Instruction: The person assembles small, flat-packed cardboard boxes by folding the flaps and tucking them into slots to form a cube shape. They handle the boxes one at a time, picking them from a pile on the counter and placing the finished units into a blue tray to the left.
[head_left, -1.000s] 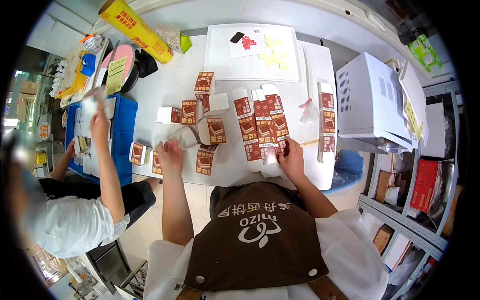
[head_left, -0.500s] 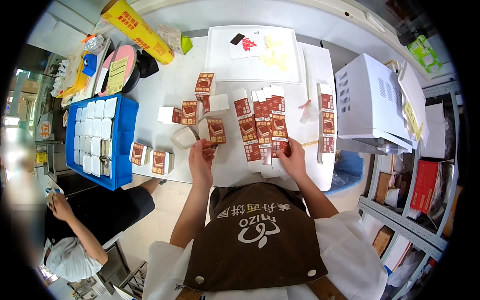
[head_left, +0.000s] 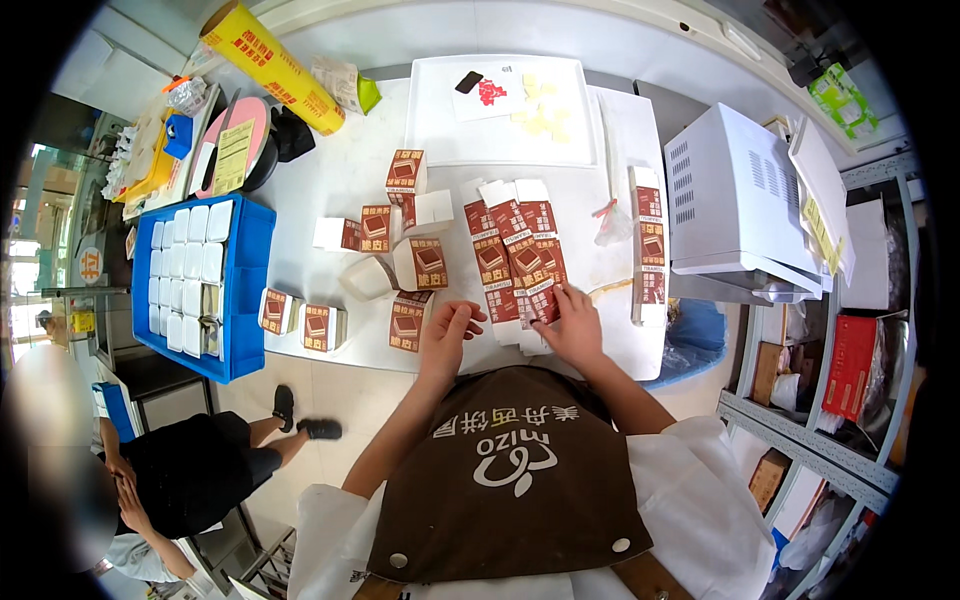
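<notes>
– "Since the earlier frame, the left hand (head_left: 447, 335) has moved right, away from the opened boxes (head_left: 428, 260) and closer to the pile of flat boxes (head_left: 535, 255)."
– "From the head view, how do both hands look?"
– "Left is loosely curled, with nothing visible in it. The right hand (head_left: 577, 328) rests on the pile's near end; I can't tell whether it pinches a box."
– "How far along is it?"
– "Partway, I'd judge: several boxes are opened left of the pile, while the pile and what look like more flat boxes (head_left: 651, 240) at the table's (head_left: 340, 175) right side remain."
– "And the containers?"
– "At left, a blue crate (head_left: 247, 300) holds rows of white tubs (head_left: 190, 258). On the far side, a white tray (head_left: 435, 110) carries red bits (head_left: 490, 93) and yellow pieces (head_left: 543, 108). I can't make out anything inside the opened boxes."
</notes>
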